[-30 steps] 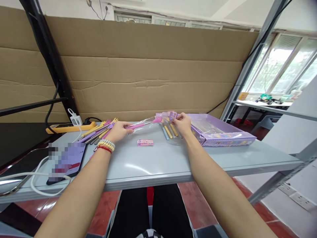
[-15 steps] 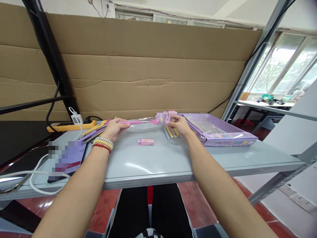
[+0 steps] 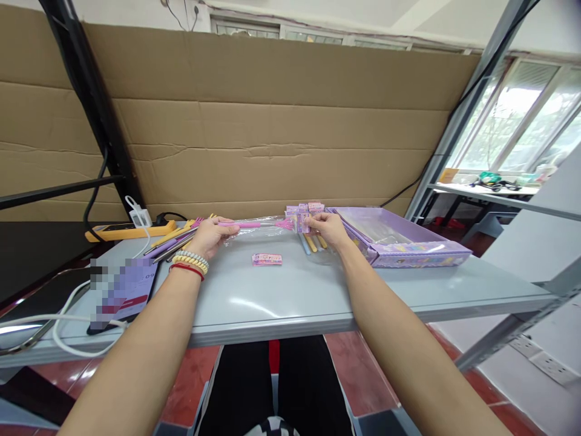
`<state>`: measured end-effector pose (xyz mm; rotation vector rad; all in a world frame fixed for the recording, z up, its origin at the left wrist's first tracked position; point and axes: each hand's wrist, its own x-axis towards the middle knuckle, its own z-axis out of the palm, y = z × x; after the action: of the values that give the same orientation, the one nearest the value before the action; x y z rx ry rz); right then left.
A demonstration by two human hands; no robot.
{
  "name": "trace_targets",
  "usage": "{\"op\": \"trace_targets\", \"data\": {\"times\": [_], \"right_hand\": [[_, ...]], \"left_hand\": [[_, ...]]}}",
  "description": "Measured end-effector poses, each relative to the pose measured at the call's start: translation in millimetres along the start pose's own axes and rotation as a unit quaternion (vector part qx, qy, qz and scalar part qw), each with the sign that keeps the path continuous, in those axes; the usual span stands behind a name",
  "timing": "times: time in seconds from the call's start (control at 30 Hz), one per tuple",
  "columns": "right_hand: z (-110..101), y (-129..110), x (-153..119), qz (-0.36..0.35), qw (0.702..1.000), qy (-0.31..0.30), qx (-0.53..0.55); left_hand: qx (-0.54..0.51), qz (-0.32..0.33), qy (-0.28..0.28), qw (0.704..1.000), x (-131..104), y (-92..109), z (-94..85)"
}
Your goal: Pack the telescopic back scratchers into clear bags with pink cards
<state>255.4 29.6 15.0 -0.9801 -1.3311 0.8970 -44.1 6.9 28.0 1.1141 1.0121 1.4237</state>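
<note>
My left hand (image 3: 209,237) is closed around the end of a pink pen (image 3: 249,224), which lies level above the table with clear plastic wrap around it. My right hand (image 3: 330,229) pinches a small purple printed label (image 3: 302,223) at the pen's other end, where a pink topper shows. Behind and below this label are more such labels (image 3: 316,208) and several yellow and blue pens (image 3: 311,243), partly hidden by my right hand. A flat pink printed label strip (image 3: 267,260) lies on the table between my forearms. Beside my left hand rests a pile of loose pens (image 3: 169,245).
An open purple box (image 3: 420,254) with clear plastic inside stands to the right. A phone (image 3: 136,290), a white cable (image 3: 68,339), a charger (image 3: 140,216) and a yellow object (image 3: 127,232) lie on the left. Cardboard (image 3: 281,127) walls the table's back edge.
Very little differs. The purple label at my right hand has turned slightly more upright, and both hands keep their hold in nearly the same place.
</note>
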Motion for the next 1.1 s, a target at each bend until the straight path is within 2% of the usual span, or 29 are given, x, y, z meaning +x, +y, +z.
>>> {"op": "trace_targets", "data": {"times": [0.13,0.3,0.47,0.7,0.97,1.1], "right_hand": [[3,-1,0,0.02,1.0,-0.02,0.008],[2,1,2,0.051,0.998,0.021,0.003],[1,-1,0,0.055,0.998,-0.001,-0.001],[5,-8,-2,0.066,0.996,-0.011,0.051],[2,6,5,0.031,0.997,0.072,-0.027],[1,7,7,0.026,0.994,0.102,-0.015]], "left_hand": [[-0.016,-0.003,0.01,1.0,1,0,-0.8],[-0.014,0.0,-0.002,1.0,2,-1,-2.2],[-0.027,0.018,-0.008,0.999,4,-4,-4.2],[-0.021,0.014,-0.009,1.0,2,-2,-3.3],[0.028,0.002,-0.044,0.999,-2,-4,3.4],[0.097,-0.014,-0.069,0.993,-4,-3,7.0]]}}
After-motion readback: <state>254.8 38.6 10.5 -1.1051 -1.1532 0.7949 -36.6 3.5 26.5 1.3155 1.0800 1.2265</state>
